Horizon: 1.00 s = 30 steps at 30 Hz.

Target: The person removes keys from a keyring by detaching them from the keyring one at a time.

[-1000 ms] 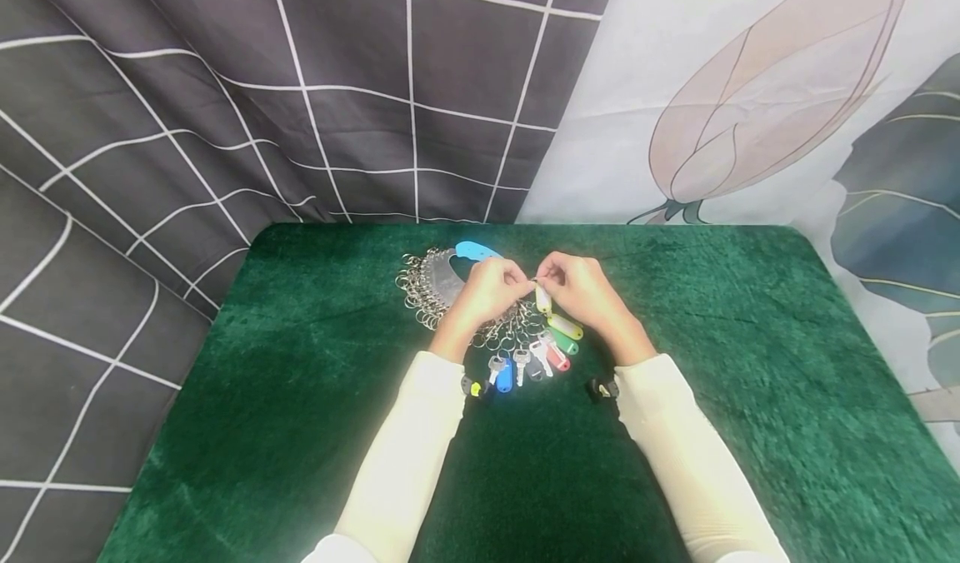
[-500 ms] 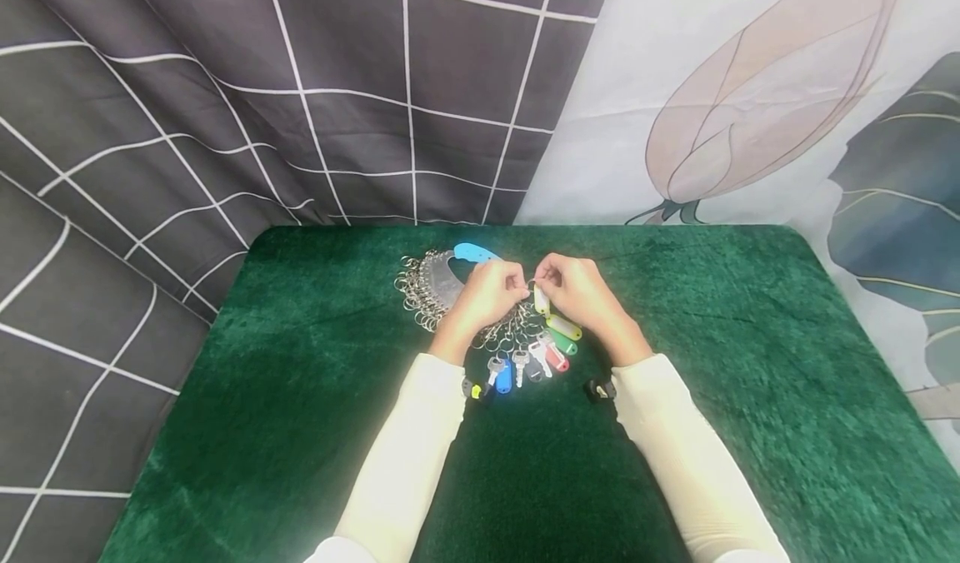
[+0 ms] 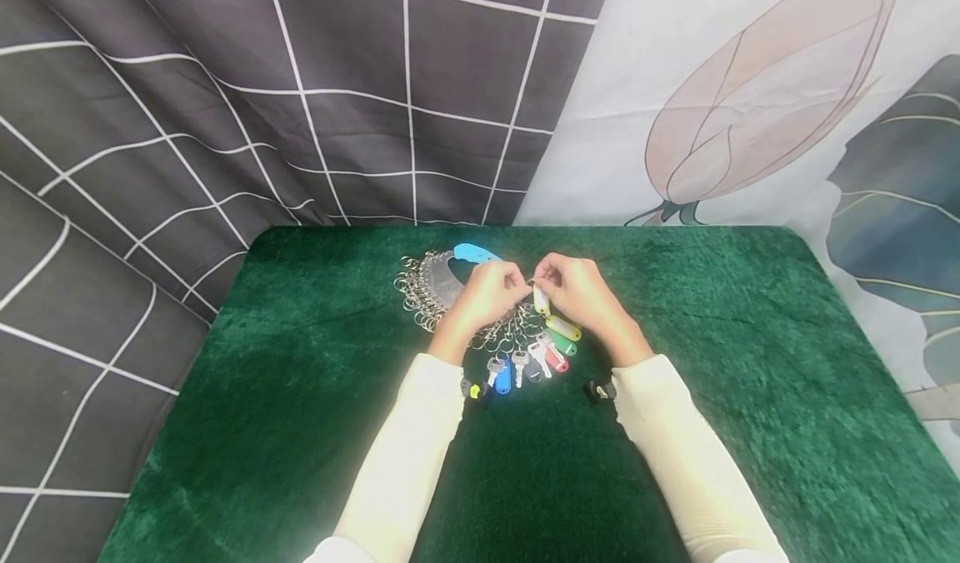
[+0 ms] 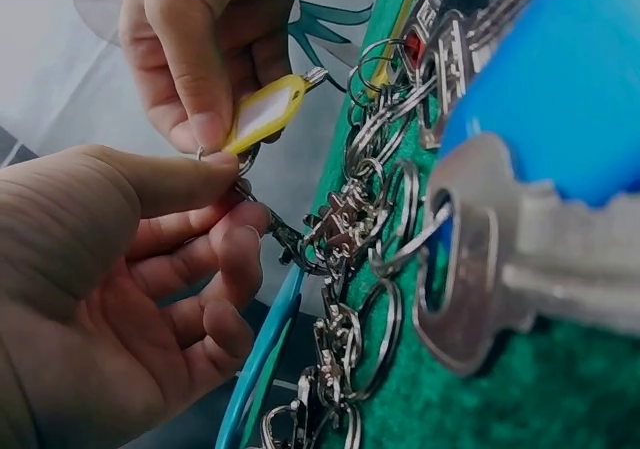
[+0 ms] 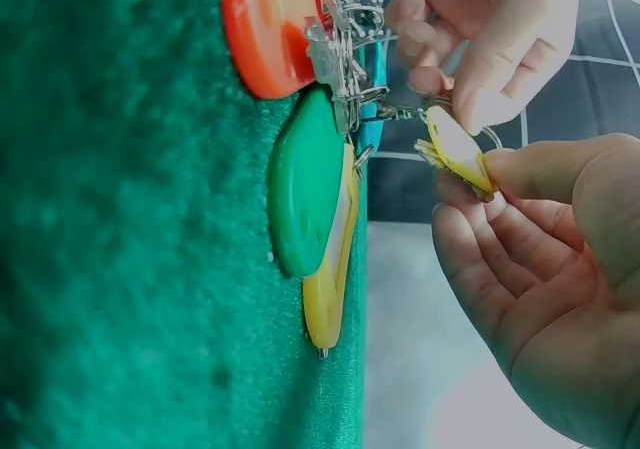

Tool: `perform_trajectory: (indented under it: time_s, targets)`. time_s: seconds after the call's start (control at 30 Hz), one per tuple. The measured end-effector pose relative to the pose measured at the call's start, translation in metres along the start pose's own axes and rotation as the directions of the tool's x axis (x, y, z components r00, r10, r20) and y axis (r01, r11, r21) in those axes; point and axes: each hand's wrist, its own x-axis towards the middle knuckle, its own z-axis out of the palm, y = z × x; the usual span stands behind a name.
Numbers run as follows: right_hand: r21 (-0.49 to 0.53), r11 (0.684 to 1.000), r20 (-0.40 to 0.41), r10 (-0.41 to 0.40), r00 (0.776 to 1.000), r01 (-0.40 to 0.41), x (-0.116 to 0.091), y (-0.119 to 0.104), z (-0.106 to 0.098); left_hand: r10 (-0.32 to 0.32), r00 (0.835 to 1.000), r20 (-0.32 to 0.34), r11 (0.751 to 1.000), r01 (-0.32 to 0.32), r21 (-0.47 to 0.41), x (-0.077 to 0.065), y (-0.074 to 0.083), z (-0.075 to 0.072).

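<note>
My left hand (image 3: 491,290) and right hand (image 3: 573,286) meet over the right end of a fan of metal key rings (image 3: 517,321). Between thumb and index finger, the left hand (image 4: 110,269) pinches a split ring that hangs by a clasp from the fan. The right hand (image 5: 570,259) pinches the end of a yellow key tag (image 5: 458,149) with a white label, right beside that ring. Some metal shows behind the tag. The fingertips partly cover the ring. A clear plate (image 3: 444,280) with a blue handle (image 3: 474,252) carries the rings.
Along the fan's near edge lie a second yellow tag (image 3: 564,327), a green tag (image 3: 562,342), a red tag (image 3: 557,358), a dark tag (image 3: 533,370) and a blue tag (image 3: 503,375). Several keys (image 3: 521,367) lie among them on the green cloth (image 3: 712,338). Curtains hang behind.
The fingertips drew slightly apart half a second ago, and the left ones are now back closer to the right. The yellow tag stays in the right hand.
</note>
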Motion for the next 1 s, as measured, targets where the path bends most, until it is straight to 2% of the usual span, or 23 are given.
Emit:
perform_trajectory:
  time_s: [0.37,0.67,0.83,0.9,1.0]
  targets:
    - [-0.001,1.0,-0.014,0.023,1.0,-0.023,-0.0003,-0.0003,0.0006,0.114,0.993,-0.027,0.994,-0.114,0.001,-0.0012,-0.0028,-0.0034]
    - [0.007,0.999,-0.032,0.052,0.998,-0.052,0.0011,-0.0002,0.0041,0.181,0.983,-0.011,0.979,-0.179,0.096,-0.0013,-0.0065,-0.0059]
    - [0.008,0.996,-0.046,0.086,0.995,-0.085,-0.0001,-0.0009,0.0033,0.234,0.972,-0.005,0.964,-0.231,0.129,-0.0014,-0.0066,-0.006]
    - [0.005,0.994,-0.059,0.105,0.993,-0.105,-0.0004,0.0005,0.0027,0.243,0.97,-0.005,0.962,-0.241,0.129,-0.0013,-0.0066,-0.0059]
    - [0.011,0.991,-0.075,0.131,0.989,-0.13,0.0002,0.0031,0.0008,0.224,0.974,-0.011,0.968,-0.221,0.121,-0.0013,-0.007,-0.0057]
